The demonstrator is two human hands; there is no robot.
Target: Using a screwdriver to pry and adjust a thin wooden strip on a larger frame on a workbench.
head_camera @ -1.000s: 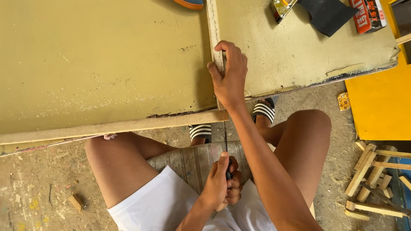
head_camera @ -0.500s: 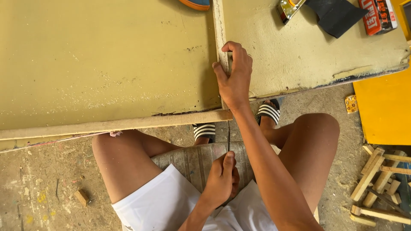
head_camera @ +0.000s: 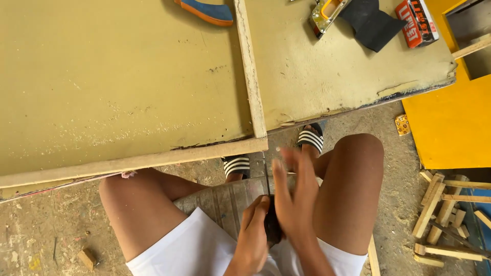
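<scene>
A thin dark tool (head_camera: 267,197), with a slim blade that rises toward the tabletop edge and a dark handle below, sits low in the middle of the frame, between the person's knees. The left hand (head_camera: 254,230) has its fingers closed around the handle. The right hand (head_camera: 295,197) is just beside it, touching or nearly touching the tool, its fingers stretched out and blurred (whether they grip anything cannot be told).

Under the hands lies a grey ribbed seat (head_camera: 225,202), and beyond the knees two black-and-white striped sandals (head_camera: 237,165) stand on the dusty floor.

Above, filling the upper frame, is the olive-yellow tabletop (head_camera: 117,87), with a pale wooden strip (head_camera: 250,71) running down it to the front edge. At the top edge lie a blue and orange object (head_camera: 204,10), a yellow-handled metal tool (head_camera: 327,13), a black sheet (head_camera: 368,23) and a red packet (head_camera: 417,23). A yellow board (head_camera: 450,128) is at the right, and loose wooden sticks (head_camera: 445,214) are piled in the lower right corner.
</scene>
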